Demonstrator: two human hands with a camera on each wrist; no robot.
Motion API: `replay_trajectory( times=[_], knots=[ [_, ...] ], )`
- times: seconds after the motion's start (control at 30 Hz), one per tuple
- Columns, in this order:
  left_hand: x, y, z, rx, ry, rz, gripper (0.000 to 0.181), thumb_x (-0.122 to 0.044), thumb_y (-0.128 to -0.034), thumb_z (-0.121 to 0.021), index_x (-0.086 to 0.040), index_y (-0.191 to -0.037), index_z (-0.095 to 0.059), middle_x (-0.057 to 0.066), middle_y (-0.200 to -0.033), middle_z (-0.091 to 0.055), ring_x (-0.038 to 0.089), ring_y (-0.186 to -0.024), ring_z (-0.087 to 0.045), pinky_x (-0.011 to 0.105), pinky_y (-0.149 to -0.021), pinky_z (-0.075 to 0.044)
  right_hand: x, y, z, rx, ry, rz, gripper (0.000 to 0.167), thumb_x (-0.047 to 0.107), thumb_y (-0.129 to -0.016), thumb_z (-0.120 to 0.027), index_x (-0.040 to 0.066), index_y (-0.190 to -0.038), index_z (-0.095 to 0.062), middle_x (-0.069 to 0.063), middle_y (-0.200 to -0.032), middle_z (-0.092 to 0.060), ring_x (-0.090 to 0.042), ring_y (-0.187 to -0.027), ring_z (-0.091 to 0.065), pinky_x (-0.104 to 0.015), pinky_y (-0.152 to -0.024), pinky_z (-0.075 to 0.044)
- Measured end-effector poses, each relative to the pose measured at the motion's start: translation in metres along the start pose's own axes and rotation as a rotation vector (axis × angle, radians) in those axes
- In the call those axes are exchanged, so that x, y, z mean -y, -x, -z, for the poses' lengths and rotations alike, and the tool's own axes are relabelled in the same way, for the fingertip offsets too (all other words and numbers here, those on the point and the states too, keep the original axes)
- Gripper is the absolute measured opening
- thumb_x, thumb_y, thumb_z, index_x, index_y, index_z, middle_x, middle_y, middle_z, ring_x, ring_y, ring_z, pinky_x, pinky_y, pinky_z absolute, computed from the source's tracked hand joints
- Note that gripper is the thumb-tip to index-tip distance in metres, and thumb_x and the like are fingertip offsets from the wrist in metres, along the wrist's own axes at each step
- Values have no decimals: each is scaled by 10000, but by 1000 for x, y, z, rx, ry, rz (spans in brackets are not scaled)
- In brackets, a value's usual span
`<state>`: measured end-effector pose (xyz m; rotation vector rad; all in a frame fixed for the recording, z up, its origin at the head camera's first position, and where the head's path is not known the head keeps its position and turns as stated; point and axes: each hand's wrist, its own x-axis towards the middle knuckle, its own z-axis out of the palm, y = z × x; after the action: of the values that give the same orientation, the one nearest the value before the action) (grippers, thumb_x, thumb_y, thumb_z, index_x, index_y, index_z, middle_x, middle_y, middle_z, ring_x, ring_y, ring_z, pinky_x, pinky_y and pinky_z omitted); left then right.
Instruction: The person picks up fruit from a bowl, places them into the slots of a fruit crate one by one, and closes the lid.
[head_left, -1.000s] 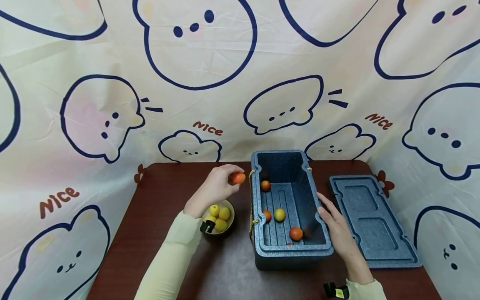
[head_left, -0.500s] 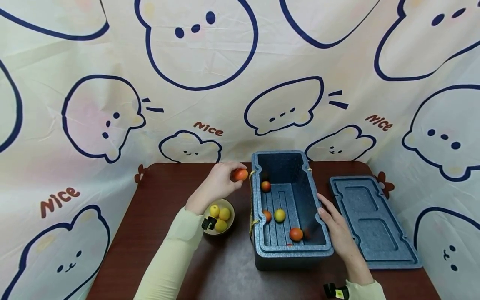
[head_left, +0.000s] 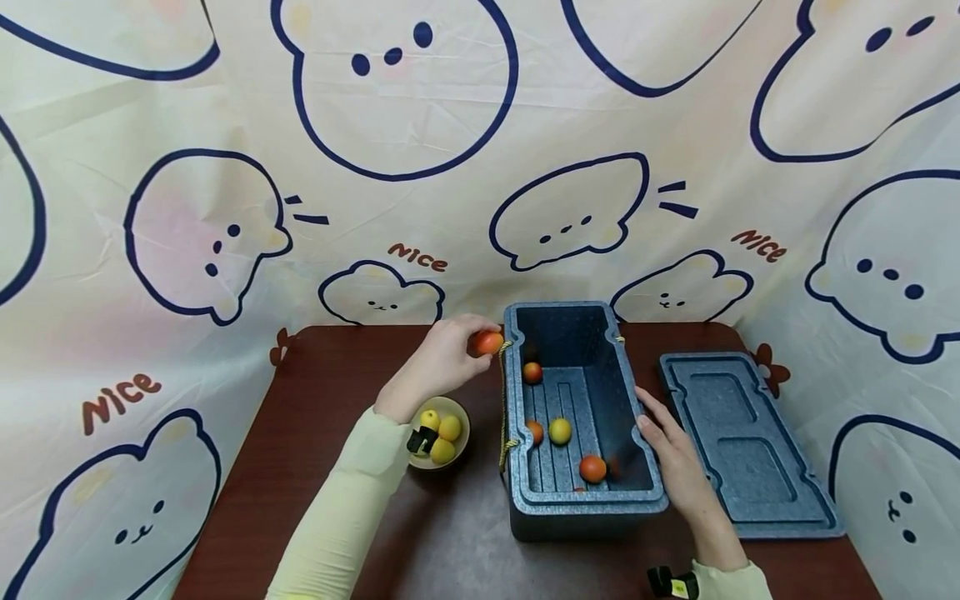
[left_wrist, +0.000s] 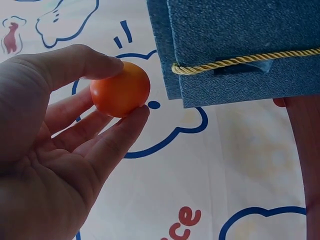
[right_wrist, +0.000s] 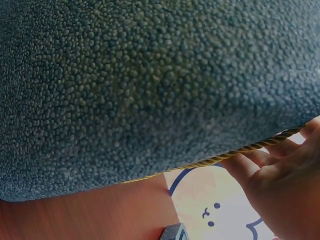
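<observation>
My left hand pinches an orange-red round fruit between thumb and fingertips. It holds the fruit beside the left rim of a blue-grey foam box. In the left wrist view the fruit hangs clear of the box wall, which carries a yellow cord. Inside the uncovered box lie a yellow fruit and several orange-red fruits. On the box's right side, my right hand rests with extended fingers; in the right wrist view they touch the wall near its cord.
A small bowl with several yellow fruits stands left of the box, partly behind the left wrist's camera. The box's lid lies flat on the brown table at the right. A printed cloth hangs behind.
My left hand has moved right and slightly away from me with the orange-red fruit, closer to the box rim. The right hand and the box have stayed put.
</observation>
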<state>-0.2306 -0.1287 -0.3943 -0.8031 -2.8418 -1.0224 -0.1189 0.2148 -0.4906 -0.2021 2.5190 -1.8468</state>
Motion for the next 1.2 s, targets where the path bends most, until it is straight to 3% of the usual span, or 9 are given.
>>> replay_trajectory(
  times=[1.2],
  knots=[
    [-28, -20, -1, 17, -1, -57, 367, -95, -898, -751, -81, -1258, -681, 45, -1234, -654, 202, -991, -578, 341, -921, -526, 1, 0, 0, 4, -5, -9, 497, 297, -1118, -341, 188, -1601, -297, -124, -1621, -282, -54, -1302, -385, -124, -938, -388]
  ],
)
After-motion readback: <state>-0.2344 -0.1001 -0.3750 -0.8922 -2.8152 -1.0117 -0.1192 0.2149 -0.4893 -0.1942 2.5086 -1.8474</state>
